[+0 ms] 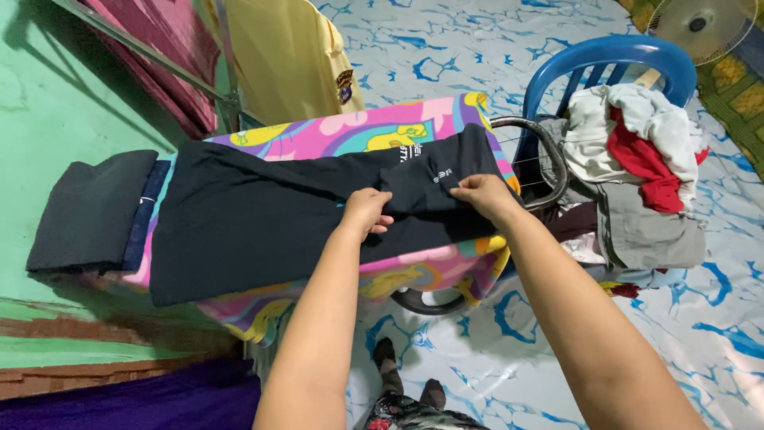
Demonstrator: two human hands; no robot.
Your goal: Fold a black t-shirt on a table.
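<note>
A black garment [263, 219] with small white print lies spread across an ironing board with a bright pink, yellow and teal cover [350, 131]. My left hand [368, 209] pinches a fold of the black cloth near the board's right part. My right hand [481, 193] grips the same cloth a little further right, close to the white print. Both forearms reach in from the bottom of the view.
Folded dark clothes [91, 209] are stacked on the board's left end. A blue plastic chair [605, 56] at right holds a pile of white, red and grey laundry [637, 159]. A yellow shirt [278, 56] hangs behind. A fan [700, 24] stands top right.
</note>
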